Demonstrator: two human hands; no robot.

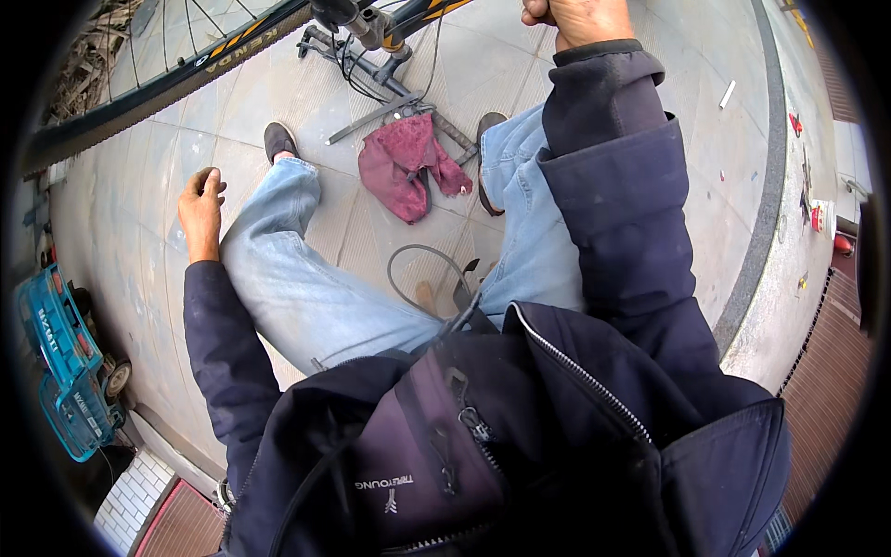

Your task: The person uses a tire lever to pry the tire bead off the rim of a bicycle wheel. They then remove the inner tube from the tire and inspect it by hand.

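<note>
My left hand (201,209) hangs over the floor beside my left knee, its fingers loosely curled and nothing visible in them. At the top edge is my right hand (587,17), partly cut off by the picture; its fingers bend in, and what they may hold is out of sight. A bicycle wheel (200,74) with a black tyre and thin spokes crosses the upper left. Next to it are a metal bicycle part (367,26) and dark cables. Below, a dark tubular stand (394,84) rests on the floor, with a dark red cloth (399,172) against it between my feet.
Blue plastic cases (70,357) stand at the far left. A dark cable loop (413,251) lies between my legs. Along the right runs a grey kerb strip (775,176), with a red and white tub (822,217) and small items beyond it. A white stick (727,94) lies on the paving.
</note>
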